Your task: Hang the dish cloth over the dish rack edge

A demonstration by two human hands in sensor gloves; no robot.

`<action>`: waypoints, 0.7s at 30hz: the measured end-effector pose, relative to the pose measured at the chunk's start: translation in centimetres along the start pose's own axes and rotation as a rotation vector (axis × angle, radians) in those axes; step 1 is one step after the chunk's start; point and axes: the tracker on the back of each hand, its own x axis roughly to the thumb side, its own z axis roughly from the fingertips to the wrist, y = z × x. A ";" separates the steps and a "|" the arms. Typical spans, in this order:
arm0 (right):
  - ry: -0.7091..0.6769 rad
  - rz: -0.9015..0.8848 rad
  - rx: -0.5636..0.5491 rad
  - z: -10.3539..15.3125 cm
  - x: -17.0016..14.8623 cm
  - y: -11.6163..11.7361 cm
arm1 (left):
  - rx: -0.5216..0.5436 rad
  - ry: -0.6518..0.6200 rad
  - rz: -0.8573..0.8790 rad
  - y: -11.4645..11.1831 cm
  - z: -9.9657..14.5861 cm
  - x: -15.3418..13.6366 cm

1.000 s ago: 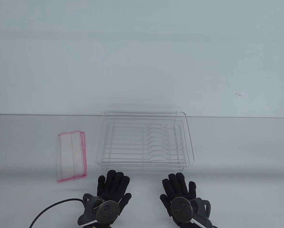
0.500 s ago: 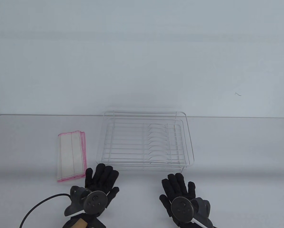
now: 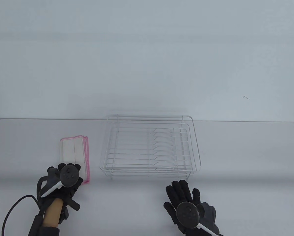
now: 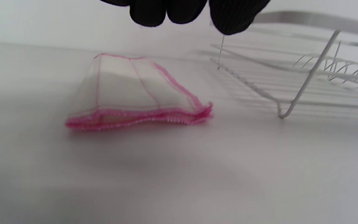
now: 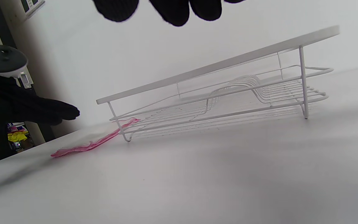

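Note:
A folded white dish cloth (image 3: 74, 152) with pink edging lies flat on the table, left of the white wire dish rack (image 3: 197, 147). My left hand (image 3: 67, 173) hovers over the cloth's near end. In the left wrist view its fingertips (image 4: 182, 12) hang above the cloth (image 4: 135, 90) without touching it, and the rack (image 4: 306, 71) stands to the right. My right hand (image 3: 185, 196) rests flat on the table with fingers spread, just in front of the rack's right half. The right wrist view shows the rack (image 5: 216, 67) and the cloth's edge (image 5: 89, 144).
A black cable (image 3: 11, 211) trails from my left wrist toward the bottom left corner. The white table's far edge (image 3: 235, 121) runs just behind the rack, against a plain wall.
My left hand has moved left and forward, from in front of the rack's left corner to over the near end of the cloth. My right hand has barely moved.

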 end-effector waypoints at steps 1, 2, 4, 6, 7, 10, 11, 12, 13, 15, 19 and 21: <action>0.002 -0.001 0.003 0.0 -0.1 0.0 | -0.027 0.015 -0.009 -0.6 -0.6 -0.2; 0.005 -0.003 0.008 -0.1 -0.2 0.1 | -0.047 0.023 -0.015 -1.1 -1.1 -0.3; 0.010 -0.011 0.016 -0.2 -0.3 0.2 | -0.077 0.030 -0.034 -2.2 -2.1 -0.4; 0.018 -0.015 0.023 -0.3 -0.5 0.3 | -0.088 0.025 -0.050 -3.1 -2.9 -0.4; 0.021 -0.016 0.024 -0.3 -0.6 0.3 | -0.089 0.024 -0.051 -3.4 -3.1 -0.4; 0.033 -0.028 0.034 -0.5 -0.9 0.5 | -0.091 0.051 -0.071 -4.2 -3.8 -0.4; 0.035 -0.029 0.036 -0.5 -1.0 0.6 | -0.076 0.052 -0.089 -4.3 -3.9 -0.3; 0.038 -0.031 0.041 -0.5 -1.0 0.6 | -0.047 0.046 -0.115 -4.4 -3.9 -0.3; 0.039 -0.032 0.043 -0.6 -1.1 0.7 | -0.017 0.044 -0.131 -4.3 -3.9 -0.2; 0.042 -0.034 0.048 -0.6 -1.1 0.7 | 0.001 0.047 -0.140 -4.3 -3.9 -0.2; 0.045 -0.037 0.052 -0.5 -1.1 0.6 | 0.038 0.062 -0.099 -4.1 -4.0 -0.6; 0.049 -0.044 0.055 -0.5 -1.1 0.6 | 0.055 0.069 -0.060 -4.0 -3.9 -0.8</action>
